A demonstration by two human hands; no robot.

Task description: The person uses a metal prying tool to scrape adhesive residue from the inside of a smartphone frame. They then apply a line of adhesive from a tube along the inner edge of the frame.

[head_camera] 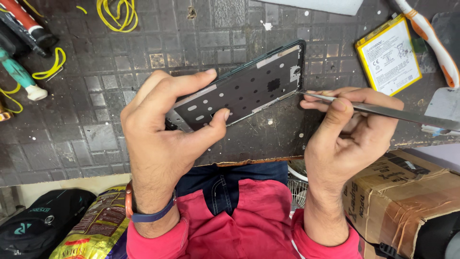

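Your workbench (96, 139) is covered with a dark, worn mat of small squares, and its near edge runs just above your lap. Past the near right corner stands a taped cardboard box (407, 196); past the near left lie a black bag (38, 220) and a printed foil sack (96, 230).

Near the middle of the bench, close to the near edge, your left hand (163, 129) holds a stripped phone frame (244, 88), tilted up off the mat, its perforated metal plate facing you. Your thumb presses on the plate and your fingers curl over the frame's far long edge, so the grip is closed around its left end.

Your right hand (354, 129) sits over the near edge, to the right of the frame. Its fingers are pinched shut on metal tweezers (383, 111), whose tip touches the frame's near right corner.

Toward the far right corner lies a yellow-edged phone battery (389, 55), with an orange-and-white toothbrush (431, 38) just beside it. Yellow rubber bands (117, 14) lie along the far edge, left of centre, and a teal-handled tool (19, 74) lies at the left edge.
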